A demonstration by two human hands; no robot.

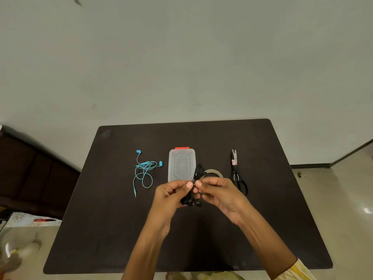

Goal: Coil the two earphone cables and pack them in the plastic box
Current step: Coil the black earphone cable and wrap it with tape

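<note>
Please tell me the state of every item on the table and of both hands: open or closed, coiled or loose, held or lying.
Black earphones: bundled, held above the table by both hands.
Blue earphones: loose, uncoiled, lying on the table.
Plastic box: lid on.
Tape roll: lying flat, partly hidden.
Scissors: blades closed, lying untouched.
Left hand: pinching the black cable.
Right hand: pinching the black cable.

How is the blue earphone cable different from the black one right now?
The blue earphones lie loose and tangled on the table; the black earphones are bunched into a bundle. Nothing touches the blue; the left hand and right hand pinch the black. Neither is in the plastic box.
</note>
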